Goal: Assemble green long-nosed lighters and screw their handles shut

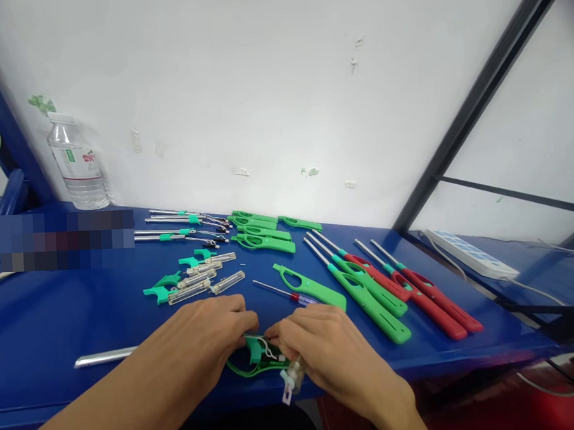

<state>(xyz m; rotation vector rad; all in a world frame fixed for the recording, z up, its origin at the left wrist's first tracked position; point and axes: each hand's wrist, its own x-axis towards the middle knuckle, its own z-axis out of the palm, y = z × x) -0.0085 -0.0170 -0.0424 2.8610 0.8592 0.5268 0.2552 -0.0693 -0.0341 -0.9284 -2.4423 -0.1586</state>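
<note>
Your green casing is at the front edge of the desk, between your two hands, with a teal piece and white wires showing inside it. Your left hand has its grip closed on the casing, fingers curled down, though they hide just where they press. Your right hand is bent inward close beside it, its grip closed around a clear tank whose pale tab points down past the edge. A metal tube sticks out to the left from behind your left forearm.

Just beyond your hands lie a screwdriver and a loose green shell. To their right you have two green lighters and three red lighters side by side. Left of the screwdriver are clear tanks with teal ends; behind those, wired metal rods and a cluster of green shells. A water bottle stands against the wall at far left, and a power strip lies at far right.
</note>
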